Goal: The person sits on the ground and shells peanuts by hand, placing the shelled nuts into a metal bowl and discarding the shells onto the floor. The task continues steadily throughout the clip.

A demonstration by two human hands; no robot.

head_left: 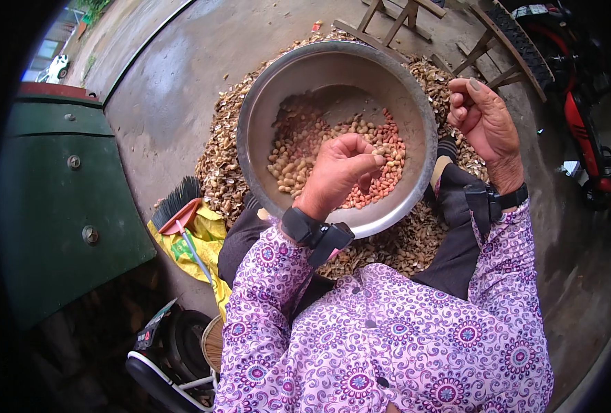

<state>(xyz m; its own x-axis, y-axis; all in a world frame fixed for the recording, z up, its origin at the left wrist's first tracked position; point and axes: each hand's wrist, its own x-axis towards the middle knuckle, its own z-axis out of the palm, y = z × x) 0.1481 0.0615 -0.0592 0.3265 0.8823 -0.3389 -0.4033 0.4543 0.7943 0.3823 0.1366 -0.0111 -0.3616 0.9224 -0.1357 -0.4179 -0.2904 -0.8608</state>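
Observation:
A wide metal basin [250, 124] sits between my legs. Unshelled peanuts [293, 168] lie in its left part, and shelled reddish kernels [388, 175] gather on the right. Over the basin, my left hand [340, 172] is closed, thumb and forefinger pinching what looks like a peanut at their tips. My right hand [488, 124] is raised just outside the basin's right rim. Its fingers are curled in with the thumb against the forefinger; anything inside them is hidden.
Broken peanut shells [224, 148] heap around the basin. A broom [181, 210] lies on a yellow bag [209, 241] at left, near a green metal panel [78, 186]. Wooden stands [405, 17] are at the back, and a red-and-black machine [581, 131] is at right.

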